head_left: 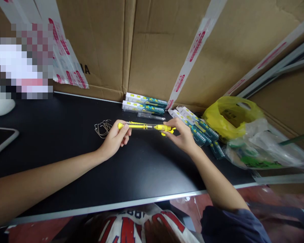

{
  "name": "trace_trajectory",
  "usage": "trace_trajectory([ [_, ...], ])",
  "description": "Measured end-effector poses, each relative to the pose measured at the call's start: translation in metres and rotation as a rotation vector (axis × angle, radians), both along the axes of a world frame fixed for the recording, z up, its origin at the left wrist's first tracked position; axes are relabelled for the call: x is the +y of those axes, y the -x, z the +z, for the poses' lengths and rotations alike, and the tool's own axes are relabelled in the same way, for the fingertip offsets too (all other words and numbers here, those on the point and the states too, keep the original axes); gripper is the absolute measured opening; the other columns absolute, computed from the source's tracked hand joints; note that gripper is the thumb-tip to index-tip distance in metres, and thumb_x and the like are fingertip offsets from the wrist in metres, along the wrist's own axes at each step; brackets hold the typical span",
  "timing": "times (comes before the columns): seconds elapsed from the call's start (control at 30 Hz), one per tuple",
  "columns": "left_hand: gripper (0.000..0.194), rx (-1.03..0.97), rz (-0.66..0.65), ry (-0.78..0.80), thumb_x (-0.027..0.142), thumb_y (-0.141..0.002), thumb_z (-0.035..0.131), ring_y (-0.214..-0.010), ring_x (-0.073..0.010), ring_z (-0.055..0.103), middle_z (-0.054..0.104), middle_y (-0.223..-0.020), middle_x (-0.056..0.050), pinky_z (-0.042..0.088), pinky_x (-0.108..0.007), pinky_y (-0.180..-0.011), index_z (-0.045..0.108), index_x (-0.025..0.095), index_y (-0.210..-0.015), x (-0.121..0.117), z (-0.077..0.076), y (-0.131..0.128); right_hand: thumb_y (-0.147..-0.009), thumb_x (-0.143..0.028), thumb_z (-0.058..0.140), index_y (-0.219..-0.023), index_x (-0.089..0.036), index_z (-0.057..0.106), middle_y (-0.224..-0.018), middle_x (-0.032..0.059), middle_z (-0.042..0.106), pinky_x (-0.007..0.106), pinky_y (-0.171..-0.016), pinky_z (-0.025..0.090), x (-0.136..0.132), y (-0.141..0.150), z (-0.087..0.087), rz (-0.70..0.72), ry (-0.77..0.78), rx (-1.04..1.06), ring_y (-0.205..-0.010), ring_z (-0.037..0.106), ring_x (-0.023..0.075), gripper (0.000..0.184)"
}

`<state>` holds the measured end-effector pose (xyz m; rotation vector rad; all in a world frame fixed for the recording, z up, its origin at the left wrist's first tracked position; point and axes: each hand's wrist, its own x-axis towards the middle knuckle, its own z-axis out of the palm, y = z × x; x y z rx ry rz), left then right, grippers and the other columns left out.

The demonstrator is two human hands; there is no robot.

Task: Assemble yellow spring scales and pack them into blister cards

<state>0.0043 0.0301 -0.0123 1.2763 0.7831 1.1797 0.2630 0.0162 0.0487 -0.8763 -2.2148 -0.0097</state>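
Note:
A long clear tube with yellow ends (144, 127) is held level just above the black table (66, 148). My left hand (115, 139) pinches its left yellow end. My right hand (182, 135) pinches the right yellow cap, where a small yellow clip juts out. Both hands have their fingers closed around the tube. A few bent metal wire hooks (103, 128) lie on the table just left of my left hand.
Flat green-and-white packets are stacked at the back (144, 103) and fanned out to the right (197, 126). A yellow plastic bag (230, 116) and clear bags (266, 148) sit at right. Cardboard walls (103, 44) surround the table. A white object (1, 106) lies far left.

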Motion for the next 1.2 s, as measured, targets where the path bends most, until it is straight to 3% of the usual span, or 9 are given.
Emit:
trace_trajectory([
  [0.4,0.032,-0.002,0.013,0.02,0.049,-0.087,0.052,-0.043,-0.0037,0.046,0.052,-0.071,0.006,0.032,-0.015,-0.035,0.041,0.02,-0.094,0.001,0.002,-0.001,-0.083,-0.022,0.067,-0.099,-0.022,0.058,-0.093,0.0057,0.062,0.032,-0.066,0.049,0.003,-0.001,-0.002,0.0,0.07,0.037,-0.08,0.058,0.0181,0.019],
  [0.6,0.029,-0.037,0.048,0.056,0.047,-0.087,0.052,-0.044,-0.0044,0.046,0.052,-0.071,0.006,0.032,-0.015,-0.036,0.041,0.02,-0.091,0.001,0.003,-0.001,-0.082,-0.03,0.069,-0.11,-0.023,0.053,-0.094,0.0038,0.059,0.03,-0.065,0.051,-0.001,-0.001,-0.006,-0.023,0.277,0.177,-0.073,0.059,0.0155,0.033],
  [0.83,0.025,0.042,0.12,0.025,0.043,-0.086,0.054,-0.052,-0.0079,0.051,0.054,-0.072,0.003,0.04,-0.02,-0.045,0.049,0.019,-0.091,0.005,0.002,0.001,-0.089,-0.037,0.06,-0.095,-0.022,0.051,-0.085,0.0013,0.057,0.027,-0.063,0.052,-0.004,0.001,-0.004,-0.012,0.507,0.368,-0.069,0.062,0.0133,0.018],
  [1.0,0.019,0.315,0.303,-0.27,0.033,-0.083,0.059,-0.08,-0.0141,0.06,0.063,-0.089,-0.002,0.048,-0.029,-0.075,0.058,0.018,-0.096,0.008,0.005,0.008,-0.087,-0.038,0.062,-0.094,-0.022,0.05,-0.091,0.0023,0.057,0.028,-0.064,0.054,-0.004,0.003,-0.006,0.024,0.537,0.384,-0.071,0.063,0.0135,0.021],
  [1.1,0.02,0.559,0.307,-0.548,0.03,-0.084,0.059,-0.093,-0.02,0.061,0.067,-0.098,-0.005,0.043,-0.041,-0.094,0.06,0.019,-0.1,0.004,0.012,0.011,-0.088,-0.037,0.061,-0.093,-0.022,0.051,-0.091,0.0033,0.056,0.028,-0.065,0.054,-0.007,0.008,-0.008,0.054,0.554,0.356,-0.072,0.062,0.0134,0.019],
  [1.2,0.028,0.744,0.214,-0.853,0.033,-0.083,0.061,-0.098,-0.0224,0.062,0.07,-0.103,-0.004,0.029,-0.049,-0.107,0.06,0.023,-0.109,-0.003,0.017,0.012,-0.088,-0.034,0.061,-0.092,-0.02,0.052,-0.09,0.0035,0.056,0.028,-0.066,0.053,-0.01,0.015,-0.011,0.073,0.554,0.314,-0.073,0.06,0.0131,0.017],
])
